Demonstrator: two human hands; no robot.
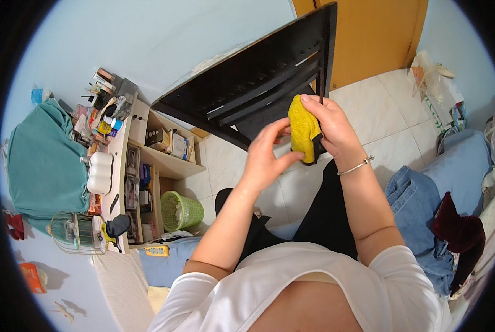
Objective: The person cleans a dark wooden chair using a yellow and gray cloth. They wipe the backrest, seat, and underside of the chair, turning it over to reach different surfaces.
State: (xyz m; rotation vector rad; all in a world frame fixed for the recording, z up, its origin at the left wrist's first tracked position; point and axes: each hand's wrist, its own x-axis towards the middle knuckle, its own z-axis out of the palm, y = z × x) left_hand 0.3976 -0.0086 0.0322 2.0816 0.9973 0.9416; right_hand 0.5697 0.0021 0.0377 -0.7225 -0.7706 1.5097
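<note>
A folded yellow cloth (303,131) with black trim is held up in front of me, its long side roughly upright. My right hand (334,123) grips it from the right, thumb over the upper end and fingers behind. On the other side, my left hand (267,152) curves around its left edge. The left thumb tip presses on the lower part of the cloth, and some left fingertips are hidden behind it. Whether the cloth is a sock or a rag, I cannot tell.
A black folding chair or frame (258,83) leans ahead by the wall. At left, a cluttered desk (117,166) carries bottles and a white lobed box (100,172). A green basket (182,211) stands beneath. Jeans (416,216) and dark red fabric (459,229) lie at right.
</note>
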